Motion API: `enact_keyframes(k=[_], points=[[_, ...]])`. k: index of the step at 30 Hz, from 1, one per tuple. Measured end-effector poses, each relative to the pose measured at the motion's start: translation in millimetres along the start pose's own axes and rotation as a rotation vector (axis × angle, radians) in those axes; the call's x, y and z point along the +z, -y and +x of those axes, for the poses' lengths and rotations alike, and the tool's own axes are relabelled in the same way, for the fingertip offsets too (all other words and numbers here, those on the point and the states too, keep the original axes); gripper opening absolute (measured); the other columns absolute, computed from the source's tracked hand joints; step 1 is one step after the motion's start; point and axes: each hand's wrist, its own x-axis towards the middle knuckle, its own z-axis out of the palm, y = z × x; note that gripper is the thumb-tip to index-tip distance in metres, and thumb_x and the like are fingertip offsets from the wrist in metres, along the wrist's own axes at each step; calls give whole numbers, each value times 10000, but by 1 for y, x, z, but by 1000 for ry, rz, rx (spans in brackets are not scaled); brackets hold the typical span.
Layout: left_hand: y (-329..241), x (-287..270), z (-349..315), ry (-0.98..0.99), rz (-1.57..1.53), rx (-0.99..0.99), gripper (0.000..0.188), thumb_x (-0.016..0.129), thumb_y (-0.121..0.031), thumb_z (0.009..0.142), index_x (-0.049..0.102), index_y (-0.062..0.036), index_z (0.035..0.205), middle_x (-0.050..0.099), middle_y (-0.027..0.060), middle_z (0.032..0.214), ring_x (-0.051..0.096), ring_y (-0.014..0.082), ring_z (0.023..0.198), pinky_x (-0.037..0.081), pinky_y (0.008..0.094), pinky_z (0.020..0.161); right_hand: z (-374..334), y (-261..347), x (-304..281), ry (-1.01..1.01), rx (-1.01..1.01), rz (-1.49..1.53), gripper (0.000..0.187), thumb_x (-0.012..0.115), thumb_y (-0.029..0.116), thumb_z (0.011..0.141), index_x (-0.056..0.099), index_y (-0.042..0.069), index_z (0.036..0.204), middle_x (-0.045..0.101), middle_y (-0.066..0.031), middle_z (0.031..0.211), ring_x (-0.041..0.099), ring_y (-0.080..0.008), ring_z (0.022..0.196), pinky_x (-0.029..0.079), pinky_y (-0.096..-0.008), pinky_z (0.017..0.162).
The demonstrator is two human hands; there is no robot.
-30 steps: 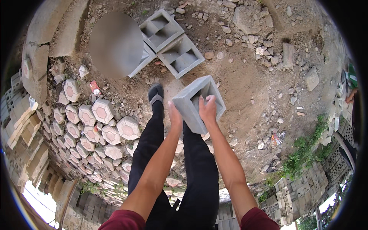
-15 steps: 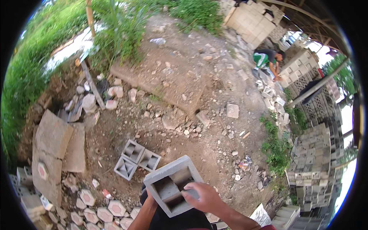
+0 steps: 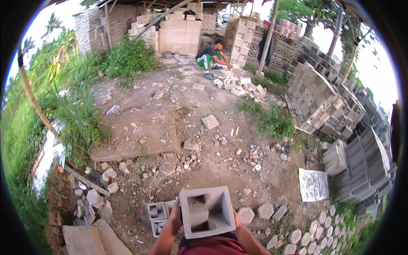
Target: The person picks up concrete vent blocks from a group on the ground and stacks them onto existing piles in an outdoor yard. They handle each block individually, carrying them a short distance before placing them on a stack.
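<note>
Between my two hands is a grey hollow concrete block (image 3: 227, 195), held in front of my body with its open cavity facing up toward me. My left hand (image 3: 175, 216) grips its left wall, and my right hand (image 3: 238, 221) presses against the right wall; the fingertips of both are partly hidden by the block. The cavity holds a stepped inner section. Just left of my left hand, a cluster of similar concrete blocks (image 3: 156, 205) stands on the dirt, partly covered by my hand and arm.
Hexagonal pavers (image 3: 266, 211) lie at the right, with a silvery sheet (image 3: 313, 185) beyond them. Stacked blocks (image 3: 316, 100) line the right side. Rubble (image 3: 191, 145) is scattered ahead. Farther off, a person (image 3: 209, 57) crouches by a block pile. Broken slabs (image 3: 83, 240) lie at lower left.
My right hand has moved from the block's cavity to its right outer side. My view has swung up and to the right, and the block now sits more level.
</note>
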Motion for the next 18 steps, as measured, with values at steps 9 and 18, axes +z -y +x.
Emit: enact_keyframes(k=[9,18], points=[[38,179,30,470,556,-167,536,279,-418,997,439,-34,1335,542,157,1268,537,298,1143,416,437,990,-132,17,-60,-201,-581,484,618,330,517,971,439,32,1338,557,-110,1231,552,-218,1112,429,-345,972],[177,370,43,892,751,-467,502,349,-381,987,456,-13,1312,539,152,1263,547,294,1130,436,409,974,-229,47,-145,-596,-1026,630,675,354,570,943,370,79,1405,482,-109,1334,507,-205,1173,412,-329,995]])
